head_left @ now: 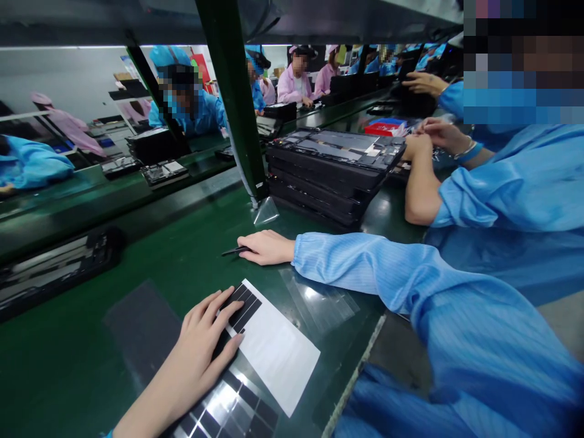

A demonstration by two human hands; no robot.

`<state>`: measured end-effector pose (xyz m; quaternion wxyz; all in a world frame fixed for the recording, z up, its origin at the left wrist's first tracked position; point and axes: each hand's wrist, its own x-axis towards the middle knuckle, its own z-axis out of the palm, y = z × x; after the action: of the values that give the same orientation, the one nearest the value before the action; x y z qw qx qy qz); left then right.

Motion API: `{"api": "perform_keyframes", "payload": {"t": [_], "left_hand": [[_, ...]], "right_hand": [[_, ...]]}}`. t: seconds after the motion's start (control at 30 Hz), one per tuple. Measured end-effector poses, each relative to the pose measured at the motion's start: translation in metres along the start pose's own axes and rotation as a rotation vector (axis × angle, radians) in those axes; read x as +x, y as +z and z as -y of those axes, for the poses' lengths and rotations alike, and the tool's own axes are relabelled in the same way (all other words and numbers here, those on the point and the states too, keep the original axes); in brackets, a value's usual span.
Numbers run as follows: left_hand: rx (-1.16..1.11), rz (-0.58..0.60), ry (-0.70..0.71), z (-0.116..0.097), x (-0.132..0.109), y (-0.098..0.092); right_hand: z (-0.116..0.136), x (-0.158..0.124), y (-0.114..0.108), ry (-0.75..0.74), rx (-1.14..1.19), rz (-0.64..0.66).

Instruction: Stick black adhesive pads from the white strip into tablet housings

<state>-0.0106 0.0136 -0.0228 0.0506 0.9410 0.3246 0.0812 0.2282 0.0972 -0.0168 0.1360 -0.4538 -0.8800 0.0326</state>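
My left hand (201, 340) lies with its fingers stretched out over a white backing sheet (280, 350), its fingertips on the black adhesive strips (249, 310) at the sheet's upper end. Farther forward, my right hand (267, 247) rests near the table surface, closed around slim black tweezers (233, 250) whose tip points left. Below my left wrist is a sheet of dark square stickers (228, 404), partly hidden by the forearm. Clear plastic film (319, 298) lies on the table beside my right sleeve.
A stack of black device housings (333, 176) stands ahead, next to a green post (232, 103). Another housing (59, 267) lies at left on the green table (164, 255). A dark rectangle (143, 328) shows near my left hand. A co-worker's hands (429, 140) are at right.
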Motion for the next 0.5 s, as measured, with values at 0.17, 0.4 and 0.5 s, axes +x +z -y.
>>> {"api": "perform_keyframes", "payload": {"t": [0.17, 0.4, 0.5], "left_hand": [[-0.007, -0.004, -0.01, -0.0006, 0.0007, -0.0005], [-0.009, -0.004, -0.017, -0.0004, -0.0015, 0.001], [-0.006, -0.007, -0.014, -0.0006, -0.0009, 0.0008]], "right_hand": [[0.0008, 0.0004, -0.0009, 0.005, 0.002, 0.005], [0.0003, 0.0005, -0.0005, 0.0, 0.003, 0.006], [0.0001, 0.0004, -0.0004, 0.001, -0.001, 0.006]]}}
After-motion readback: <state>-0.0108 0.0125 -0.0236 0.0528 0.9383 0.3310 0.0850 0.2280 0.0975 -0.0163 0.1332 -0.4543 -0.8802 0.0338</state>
